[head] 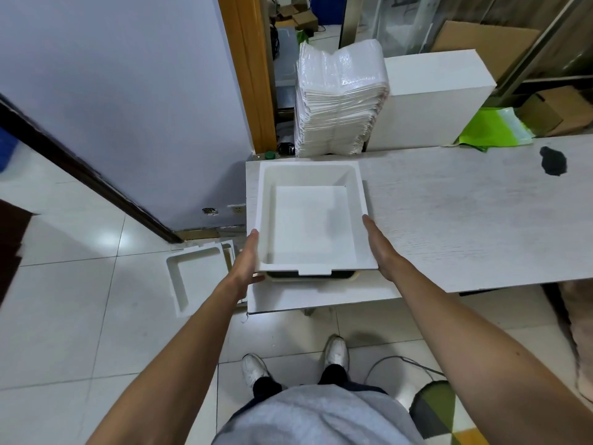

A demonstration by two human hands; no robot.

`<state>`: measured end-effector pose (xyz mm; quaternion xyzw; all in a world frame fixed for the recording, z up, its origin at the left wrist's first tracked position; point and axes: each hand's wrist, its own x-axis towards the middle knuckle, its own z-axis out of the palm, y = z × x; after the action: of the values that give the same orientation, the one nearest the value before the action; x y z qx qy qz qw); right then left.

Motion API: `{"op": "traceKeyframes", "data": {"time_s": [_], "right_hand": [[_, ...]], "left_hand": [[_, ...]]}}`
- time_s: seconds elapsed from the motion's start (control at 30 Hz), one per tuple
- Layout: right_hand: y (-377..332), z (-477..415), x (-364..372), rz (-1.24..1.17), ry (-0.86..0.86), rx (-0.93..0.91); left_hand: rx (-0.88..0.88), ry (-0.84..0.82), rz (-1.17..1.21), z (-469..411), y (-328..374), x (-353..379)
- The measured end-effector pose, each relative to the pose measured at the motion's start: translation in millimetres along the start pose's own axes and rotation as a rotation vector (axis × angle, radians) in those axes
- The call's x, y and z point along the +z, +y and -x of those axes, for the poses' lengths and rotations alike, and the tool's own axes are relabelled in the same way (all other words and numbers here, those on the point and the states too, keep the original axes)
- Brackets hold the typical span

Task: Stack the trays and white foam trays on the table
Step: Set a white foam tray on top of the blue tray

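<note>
Fingers of left hand [248,263] and right hand [380,248] are straight and together, palms pressed flat on opposite sides of the white foam tray [311,220], clamping it between them. Tray sits open side up over a dark tray [313,277], only its near edge showing below the fingertips, at the table [481,226] corner. More foam trays [195,274] lie on the floor left of the left hand. No legible writing anywhere
</note>
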<state>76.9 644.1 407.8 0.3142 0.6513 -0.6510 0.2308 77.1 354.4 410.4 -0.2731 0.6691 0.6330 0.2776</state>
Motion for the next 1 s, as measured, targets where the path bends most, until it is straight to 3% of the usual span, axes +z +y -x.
{"op": "traceKeyframes", "data": {"time_s": [0.1,0.4,0.7,1.0], "right_hand": [[-3.4,-5.2,-4.1,-0.023,0.058,-0.013],[-11.9,-5.9,-12.4,0.021,0.013,0.003],[-3.9,-42.8,-38.9,-0.091,-0.009,0.009],[-16.7,-15.1,-28.5,0.044,-0.043,0.049]], "left_hand": [[-0.019,-0.005,0.038,2.1,-1.0,4.6],[-0.068,-0.048,0.128,5.1,-9.9,11.6],[-0.110,-0.079,0.181,4.5,-10.7,18.5],[-0.105,-0.049,0.139,14.6,-6.8,29.4]]}}
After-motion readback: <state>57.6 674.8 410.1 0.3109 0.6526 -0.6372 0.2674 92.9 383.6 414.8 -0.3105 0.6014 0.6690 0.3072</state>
